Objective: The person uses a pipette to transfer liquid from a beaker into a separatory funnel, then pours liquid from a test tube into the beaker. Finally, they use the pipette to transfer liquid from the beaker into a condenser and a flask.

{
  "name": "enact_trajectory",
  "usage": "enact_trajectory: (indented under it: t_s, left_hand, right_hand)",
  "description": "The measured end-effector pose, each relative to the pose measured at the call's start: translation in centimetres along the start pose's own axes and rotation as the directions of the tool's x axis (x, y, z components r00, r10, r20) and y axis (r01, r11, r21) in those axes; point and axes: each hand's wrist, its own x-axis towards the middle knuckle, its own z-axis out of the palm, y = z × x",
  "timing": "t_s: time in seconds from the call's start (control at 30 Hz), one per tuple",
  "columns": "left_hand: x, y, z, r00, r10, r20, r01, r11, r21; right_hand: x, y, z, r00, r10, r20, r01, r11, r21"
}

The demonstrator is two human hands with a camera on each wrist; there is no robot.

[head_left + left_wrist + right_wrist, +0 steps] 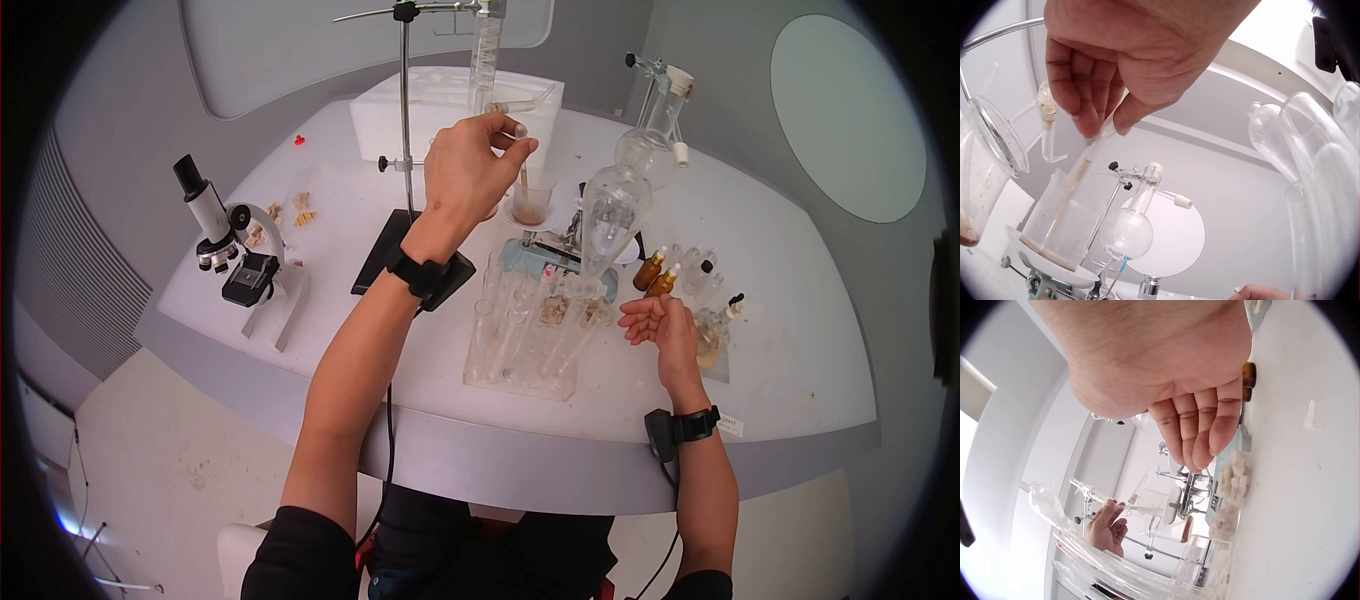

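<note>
My left hand [470, 165] pinches the top of a clear dropper [1079, 178] between thumb and fingertips. Brownish liquid shows inside its stem, which slants down into a glass beaker [530, 203]. A shallow layer of brown liquid covers the beaker's bottom, and the beaker sits on the white pan [1088, 275] of a balance [545, 257]. My right hand [665, 335] holds nothing; its fingers are loosely bent, palm turned inward, beside the amber dropper bottles [660, 280] and the test tube rack [520, 375].
A stand [405, 120] with clamps rises behind my left wrist. A microscope [250, 265] is at the left. Glass funnel [612, 215] and round flask [645, 150] stand right of the balance. Another beaker with brown liquid [969, 239] shows in the left wrist view.
</note>
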Motion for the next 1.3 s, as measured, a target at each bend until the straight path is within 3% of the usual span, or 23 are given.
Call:
enact_trajectory:
  t_s: [0.83, 0.9, 1.0, 1.23, 1.3]
  left_hand:
    - [0.2, -0.4, 0.0, 1.000, -0.006, -0.014, 0.005, 1.000, -0.020]
    - [0.5, -0.6, -0.5, 0.997, -0.069, -0.034, 0.060, 0.972, -0.229]
    - [0.8, -0.2, -1.7, 0.987, -0.152, -0.049, 0.128, 0.939, -0.319]
    - [0.5, -1.4, -3.1, 0.979, -0.201, -0.020, 0.162, 0.843, -0.512]
    - [0.0, -2.1, -3.0, 0.978, -0.206, -0.031, 0.164, 0.852, -0.497]
  right_hand:
    - [0.0, 0.1, 0.1, 1.000, -0.017, -0.002, 0.017, 1.000, -0.007]
    - [0.0, 0.2, 0.0, 1.000, -0.019, 0.001, 0.019, 1.000, 0.002]
    - [0.1, 0.4, -0.2, 1.000, -0.027, 0.005, 0.027, 0.999, 0.018]
    - [0.3, 0.7, -0.5, 0.998, -0.052, 0.024, 0.051, 0.997, 0.055]
    - [0.2, 0.5, -0.5, 0.998, -0.054, 0.031, 0.052, 0.997, 0.060]
